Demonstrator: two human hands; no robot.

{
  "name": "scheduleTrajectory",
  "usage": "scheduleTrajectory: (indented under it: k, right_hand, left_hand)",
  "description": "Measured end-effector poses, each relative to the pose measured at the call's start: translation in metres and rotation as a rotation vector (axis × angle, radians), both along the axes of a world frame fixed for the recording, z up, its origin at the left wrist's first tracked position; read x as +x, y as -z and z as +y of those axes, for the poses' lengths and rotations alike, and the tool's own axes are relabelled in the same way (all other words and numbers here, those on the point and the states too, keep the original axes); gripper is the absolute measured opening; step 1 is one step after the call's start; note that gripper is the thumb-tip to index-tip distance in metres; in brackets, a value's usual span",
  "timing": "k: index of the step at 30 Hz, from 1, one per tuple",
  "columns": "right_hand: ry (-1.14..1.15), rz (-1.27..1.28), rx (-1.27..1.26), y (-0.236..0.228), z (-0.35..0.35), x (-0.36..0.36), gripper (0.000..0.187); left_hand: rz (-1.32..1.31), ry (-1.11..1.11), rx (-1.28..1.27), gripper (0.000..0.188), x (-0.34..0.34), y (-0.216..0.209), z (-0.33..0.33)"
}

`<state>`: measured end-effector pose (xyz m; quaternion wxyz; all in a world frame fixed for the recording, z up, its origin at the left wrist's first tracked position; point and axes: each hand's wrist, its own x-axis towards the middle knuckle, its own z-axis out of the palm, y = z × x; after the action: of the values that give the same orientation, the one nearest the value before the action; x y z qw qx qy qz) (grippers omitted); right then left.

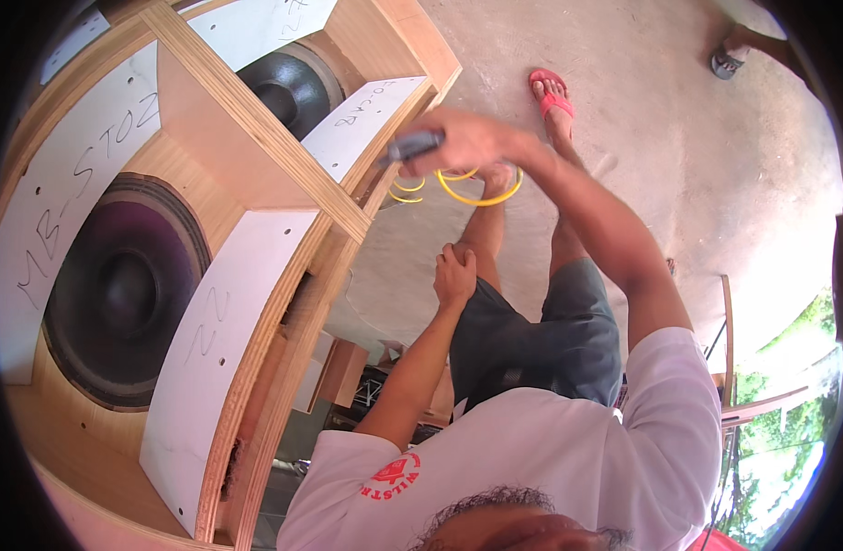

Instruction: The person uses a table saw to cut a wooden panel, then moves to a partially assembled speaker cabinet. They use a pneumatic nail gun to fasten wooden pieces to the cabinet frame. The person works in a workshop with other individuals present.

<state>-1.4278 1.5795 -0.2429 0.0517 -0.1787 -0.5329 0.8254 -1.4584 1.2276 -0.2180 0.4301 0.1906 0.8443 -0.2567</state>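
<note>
My right hand (467,142) is closed round a dark grey handheld tool (414,145), smeared by motion, its exact kind unclear. The tool is beside the upper right edge of a large plywood loudspeaker cabinet (348,213). A coiled yellow hose (495,200) hangs just below this hand; where it joins the tool is hidden. My left hand (454,277) rests on my left knee, fingers laid over it, holding nothing. Inside the cabinet are a big black speaker cone (128,289) and a second speaker cone (288,90). White panels (224,358) with handwriting and small holes flank them.
Concrete floor (660,156) spreads to the right of the cabinet. Another person's foot in a dark sandal (728,61) shows at the upper right. Wooden boxes (341,372) stand behind my left arm. Greenery (779,413) appears at the right rim.
</note>
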Motion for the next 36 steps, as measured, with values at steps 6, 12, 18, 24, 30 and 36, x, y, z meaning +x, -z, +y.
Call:
scheduleTrajectory:
  k: [6,12,18,24,30,36]
  right_hand:
    - [0.013,-0.389,0.143,0.016,-0.039,0.037,0.034]
    - [0.123,-0.688,0.28,0.081,-0.049,0.047,0.033]
    - [0.125,-0.689,0.254,0.128,-0.033,0.019,0.04]
    - [0.105,-0.674,0.26,0.144,-0.032,-0.003,0.045]
    - [0.039,-0.706,0.254,0.119,-0.048,0.004,0.044]
    - [0.086,-0.523,0.267,0.04,-0.064,0.035,0.044]
  left_hand:
    - [-0.011,0.009,0.003,0.06,-0.003,0.0,0.003]
    - [-0.004,0.036,0.014,0.06,-0.001,0.001,0.002]
    - [0.006,0.038,-0.012,0.06,0.001,0.002,0.003]
    - [0.006,0.029,0.002,0.062,0.005,-0.001,0.0]
    - [-0.007,-0.005,-0.005,0.062,0.006,-0.004,-0.009]
    - [-0.043,0.003,0.068,0.057,-0.012,0.012,-0.014]
